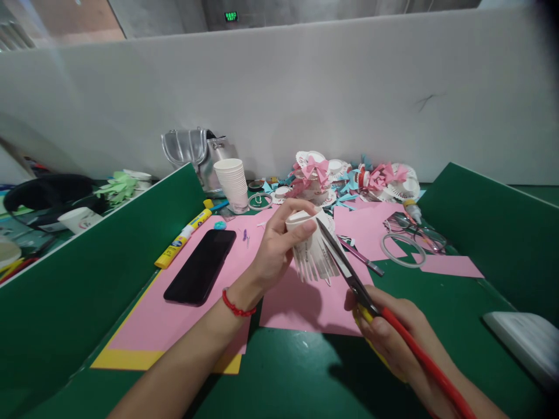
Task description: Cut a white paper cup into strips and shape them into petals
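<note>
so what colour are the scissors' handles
Red and yellow; the scissors' handles show best in the head view.

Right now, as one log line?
left hand: slit paper cup | right hand: scissors, at cup | black phone: on pink paper

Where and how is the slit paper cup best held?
Pinch the paper cup by its uncut upper end, probably from the left, as the left hand does: that end looks whole, narrow strips hang below it, and the scissors point in from the right.
</note>
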`<state>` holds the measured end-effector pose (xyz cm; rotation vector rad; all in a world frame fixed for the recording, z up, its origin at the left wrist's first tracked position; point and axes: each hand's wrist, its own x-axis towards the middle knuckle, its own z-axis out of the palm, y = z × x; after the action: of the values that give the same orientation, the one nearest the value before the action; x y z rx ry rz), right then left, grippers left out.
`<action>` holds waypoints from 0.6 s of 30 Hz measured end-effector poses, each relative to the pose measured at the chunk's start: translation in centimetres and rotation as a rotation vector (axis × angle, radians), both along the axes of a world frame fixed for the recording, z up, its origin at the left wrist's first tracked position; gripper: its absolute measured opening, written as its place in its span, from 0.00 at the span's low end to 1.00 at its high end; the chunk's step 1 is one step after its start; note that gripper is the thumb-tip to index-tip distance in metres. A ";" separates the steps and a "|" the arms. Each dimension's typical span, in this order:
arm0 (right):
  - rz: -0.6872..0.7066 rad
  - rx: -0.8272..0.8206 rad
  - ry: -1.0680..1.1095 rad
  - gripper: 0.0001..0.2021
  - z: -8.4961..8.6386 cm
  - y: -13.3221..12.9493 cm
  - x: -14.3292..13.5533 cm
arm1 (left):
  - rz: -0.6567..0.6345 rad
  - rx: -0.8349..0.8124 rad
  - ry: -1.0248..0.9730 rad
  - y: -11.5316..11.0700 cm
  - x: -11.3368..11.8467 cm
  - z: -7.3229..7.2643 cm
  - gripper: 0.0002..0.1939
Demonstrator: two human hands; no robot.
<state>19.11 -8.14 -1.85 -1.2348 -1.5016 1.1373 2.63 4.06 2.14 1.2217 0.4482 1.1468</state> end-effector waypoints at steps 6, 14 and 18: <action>0.092 0.014 -0.109 0.34 1.0 -0.6 0.7 | 0.120 0.031 -0.088 0.7 -0.3 0.6 0.12; 0.169 0.024 -0.095 0.30 1.9 -0.9 1.5 | 0.116 0.036 -0.104 1.1 -0.6 0.6 0.09; 0.177 0.061 -0.075 0.31 2.4 -0.6 1.3 | 0.089 0.025 -0.087 1.0 -0.4 0.3 0.09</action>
<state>20.37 -8.78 0.57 -1.1321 -1.7175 1.1611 2.21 5.06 2.40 1.1783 0.4267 1.2796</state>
